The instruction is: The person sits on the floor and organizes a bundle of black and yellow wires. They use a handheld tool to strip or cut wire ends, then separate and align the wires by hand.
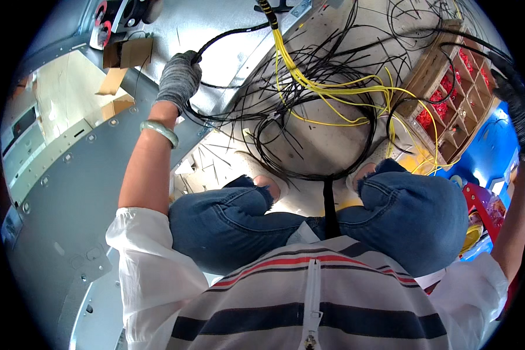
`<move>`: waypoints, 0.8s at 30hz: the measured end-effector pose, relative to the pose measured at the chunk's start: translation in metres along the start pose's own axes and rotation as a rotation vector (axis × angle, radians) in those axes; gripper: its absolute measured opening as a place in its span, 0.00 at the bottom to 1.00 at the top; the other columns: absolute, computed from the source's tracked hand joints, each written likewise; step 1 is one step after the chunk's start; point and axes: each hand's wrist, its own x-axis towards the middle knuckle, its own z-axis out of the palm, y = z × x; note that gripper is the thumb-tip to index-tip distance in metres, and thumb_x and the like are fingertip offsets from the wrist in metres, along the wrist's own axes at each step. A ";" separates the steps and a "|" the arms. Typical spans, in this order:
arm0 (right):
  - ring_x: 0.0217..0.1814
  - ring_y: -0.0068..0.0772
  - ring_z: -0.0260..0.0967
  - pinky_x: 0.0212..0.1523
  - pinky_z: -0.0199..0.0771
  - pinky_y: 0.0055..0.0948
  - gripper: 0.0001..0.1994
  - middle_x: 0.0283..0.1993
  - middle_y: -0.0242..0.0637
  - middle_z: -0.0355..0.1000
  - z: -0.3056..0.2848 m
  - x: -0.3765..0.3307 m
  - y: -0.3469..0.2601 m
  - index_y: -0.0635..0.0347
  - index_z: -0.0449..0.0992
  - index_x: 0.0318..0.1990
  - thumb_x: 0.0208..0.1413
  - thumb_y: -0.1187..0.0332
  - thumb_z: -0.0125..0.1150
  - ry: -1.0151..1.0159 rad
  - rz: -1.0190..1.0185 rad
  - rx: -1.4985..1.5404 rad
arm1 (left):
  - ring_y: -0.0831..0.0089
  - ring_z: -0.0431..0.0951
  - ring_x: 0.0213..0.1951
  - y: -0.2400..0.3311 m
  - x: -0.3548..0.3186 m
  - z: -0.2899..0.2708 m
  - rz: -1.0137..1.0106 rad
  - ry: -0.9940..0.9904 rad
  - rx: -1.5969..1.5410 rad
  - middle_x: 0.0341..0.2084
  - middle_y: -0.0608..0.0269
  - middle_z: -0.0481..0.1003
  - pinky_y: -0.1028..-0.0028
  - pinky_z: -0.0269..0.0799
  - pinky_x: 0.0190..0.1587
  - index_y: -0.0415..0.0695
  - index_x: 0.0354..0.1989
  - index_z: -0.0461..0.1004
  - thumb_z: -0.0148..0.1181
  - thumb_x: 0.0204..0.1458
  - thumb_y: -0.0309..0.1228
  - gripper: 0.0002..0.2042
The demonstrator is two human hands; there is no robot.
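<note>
My left hand [178, 77], in a grey knit glove with a pale green bangle on the wrist, is closed around a thick black cable [227, 36] that arcs to the upper middle. My right hand [516, 99], gloved and raised at the far right rim, grips a bundle of black wires [478, 52] running over the wooden box. A yellow wire bundle [309, 81] fans out from a black-and-yellow sleeve at the top. Loops of black wire [309, 146] hang in front of my knees.
A wooden compartment box [443, 87] with red parts stands at the upper right. A grey metal panel [70, 192] with rivets curves along the left. Cardboard pieces [128, 55] lie at the upper left. Short black wire offcuts litter the floor [216, 157]. Blue and red items sit at the right.
</note>
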 end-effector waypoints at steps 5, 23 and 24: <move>0.45 0.27 0.65 0.47 0.65 0.26 0.12 0.42 0.36 0.70 0.082 -0.089 0.002 0.62 0.68 0.45 0.53 0.73 0.50 -0.077 -0.065 -0.071 | 0.56 0.72 0.35 0.003 -0.004 -0.003 0.063 -0.021 0.261 0.31 0.50 0.72 0.62 0.67 0.40 0.43 0.35 0.71 0.48 0.43 0.31 0.11; 0.41 0.32 0.67 0.43 0.67 0.29 0.09 0.39 0.37 0.71 0.316 -0.205 0.077 0.64 0.71 0.40 0.51 0.71 0.51 -0.436 0.791 0.113 | 0.54 0.72 0.31 -0.026 0.034 0.006 0.185 -0.396 0.339 0.25 0.48 0.73 0.62 0.63 0.36 0.39 0.28 0.72 0.40 0.50 0.47 0.22; 0.41 0.32 0.67 0.43 0.67 0.29 0.09 0.39 0.37 0.71 0.322 -0.198 0.075 0.64 0.71 0.40 0.52 0.71 0.51 -0.452 0.785 0.110 | 0.54 0.72 0.30 -0.017 0.031 0.004 0.116 -0.450 0.292 0.24 0.48 0.73 0.63 0.63 0.35 0.39 0.29 0.72 0.41 0.51 0.46 0.22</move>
